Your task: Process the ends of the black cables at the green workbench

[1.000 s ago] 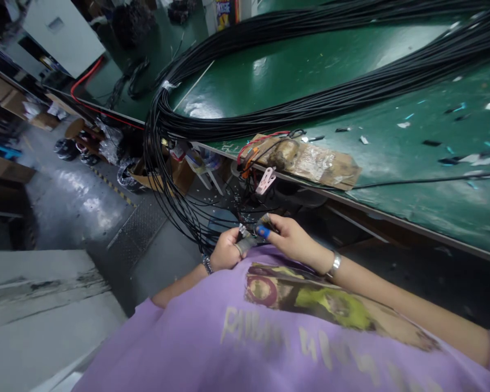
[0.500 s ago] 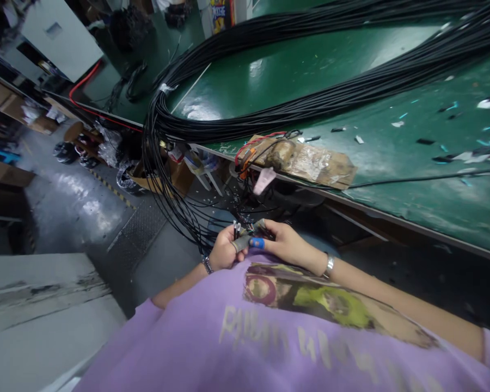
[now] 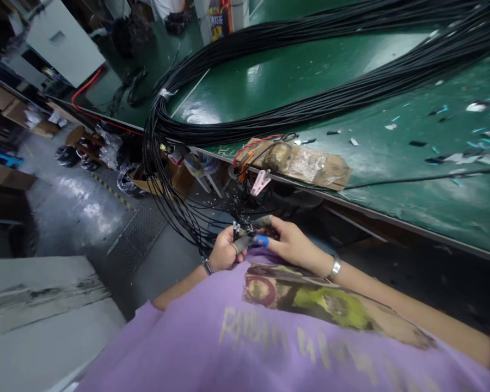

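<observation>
In the head view my left hand (image 3: 224, 250) is closed around the ends of several black cables (image 3: 236, 231), whose pale tips stick up between its fingers. Grey tape wraps its thumb. Beside it, my right hand (image 3: 296, 247) has its thumb and forefinger bent around thin coloured wires (image 3: 250, 228) at a cable end. Blue tape covers the right thumb and grey tape the forefinger. The fingertips partly hide the wires. Both hands are just in front of my purple shirt, below the table edge. From the left hand, the cables run back to a large black cable bundle (image 3: 245, 126).
The green table (image 3: 224, 81) carries the bundle, with scattered offcuts at right. A taped cardboard piece (image 3: 318, 166) lies at its edge, with a pink clip (image 3: 261, 182) beside it. Boxes and bags stand on the floor at left, near a white block (image 3: 44, 305).
My right hand has shifted slightly to the right, away from the left hand. The left hand keeps its grip on the cables. The view has moved a little.
</observation>
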`<state>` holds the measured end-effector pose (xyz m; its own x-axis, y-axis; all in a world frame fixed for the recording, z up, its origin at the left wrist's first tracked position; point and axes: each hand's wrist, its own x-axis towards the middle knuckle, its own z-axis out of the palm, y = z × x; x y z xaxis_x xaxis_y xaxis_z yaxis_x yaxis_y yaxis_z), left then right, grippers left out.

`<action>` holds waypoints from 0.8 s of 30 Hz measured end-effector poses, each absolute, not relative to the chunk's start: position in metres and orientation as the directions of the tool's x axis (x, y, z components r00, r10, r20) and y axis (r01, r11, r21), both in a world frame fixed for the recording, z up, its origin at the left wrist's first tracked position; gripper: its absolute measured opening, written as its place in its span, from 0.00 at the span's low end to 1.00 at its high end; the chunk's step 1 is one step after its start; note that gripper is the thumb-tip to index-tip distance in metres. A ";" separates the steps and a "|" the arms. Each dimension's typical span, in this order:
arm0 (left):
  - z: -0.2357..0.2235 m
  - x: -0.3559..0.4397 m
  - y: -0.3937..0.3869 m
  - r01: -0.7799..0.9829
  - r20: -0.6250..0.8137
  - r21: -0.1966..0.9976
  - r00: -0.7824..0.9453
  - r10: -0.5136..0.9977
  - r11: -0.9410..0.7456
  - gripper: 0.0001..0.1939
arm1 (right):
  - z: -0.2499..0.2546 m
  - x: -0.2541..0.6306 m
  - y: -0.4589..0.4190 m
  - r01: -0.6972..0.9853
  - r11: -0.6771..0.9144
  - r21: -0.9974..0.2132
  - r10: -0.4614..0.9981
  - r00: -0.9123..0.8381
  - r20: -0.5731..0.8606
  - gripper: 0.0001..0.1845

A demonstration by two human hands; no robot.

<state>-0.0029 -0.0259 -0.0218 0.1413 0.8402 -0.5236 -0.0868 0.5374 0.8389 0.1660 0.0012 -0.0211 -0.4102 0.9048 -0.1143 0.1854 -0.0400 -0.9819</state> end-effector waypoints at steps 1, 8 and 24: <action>-0.021 -0.003 -0.026 -0.085 -0.518 0.842 0.144 0.843 0.532 0.27 | -0.021 0.165 0.001 0.231 0.010 -0.973 0.893 -0.441 -0.095 0.14; -0.027 -0.011 -0.025 -0.106 -0.545 0.793 0.315 0.777 0.600 0.27 | -0.027 0.160 0.003 0.173 0.009 -0.985 0.875 -0.478 -0.076 0.17; -0.007 -0.015 -0.002 0.163 -0.395 0.915 0.544 0.740 0.369 0.24 | -0.012 0.171 0.009 -0.067 -0.672 -0.737 0.621 -0.594 -0.512 0.13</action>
